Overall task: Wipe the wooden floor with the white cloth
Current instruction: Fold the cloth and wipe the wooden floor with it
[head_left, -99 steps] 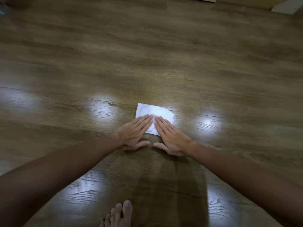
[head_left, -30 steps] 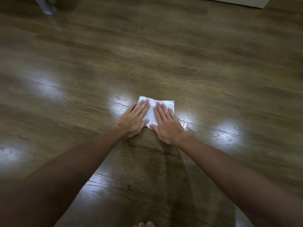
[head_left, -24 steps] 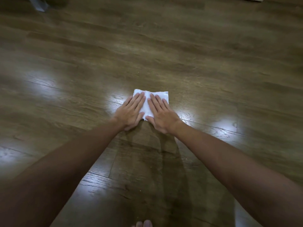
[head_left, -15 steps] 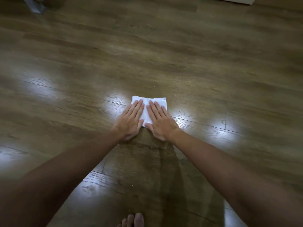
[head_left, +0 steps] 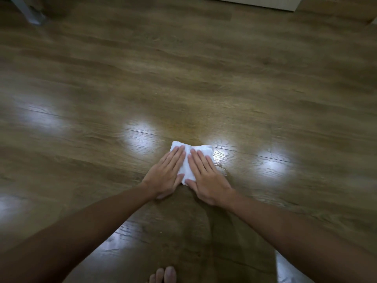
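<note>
A folded white cloth (head_left: pixel 187 166) lies flat on the wooden floor (head_left: pixel 183 78) just ahead of me. My left hand (head_left: pixel 166 174) presses on the cloth's left half with straight fingers. Beside it, my right hand (head_left: pixel 206 176) presses flat on the right half, fingers straight and pointing away from me. Most of the cloth is hidden under both palms. A wet streak shows on the floor right of the cloth and a damp band runs back toward me.
My bare toes (head_left: pixel 163 274) show at the bottom edge. A grey metal leg (head_left: pixel 30 15) stands at the far left. A white board edge (head_left: pixel 251 2) runs along the top. Bright light reflections dot the floor.
Both hands have drawn the cloth back toward me after pushing it forward; its far edge is now slightly bunched. The palms stay flat on it.
</note>
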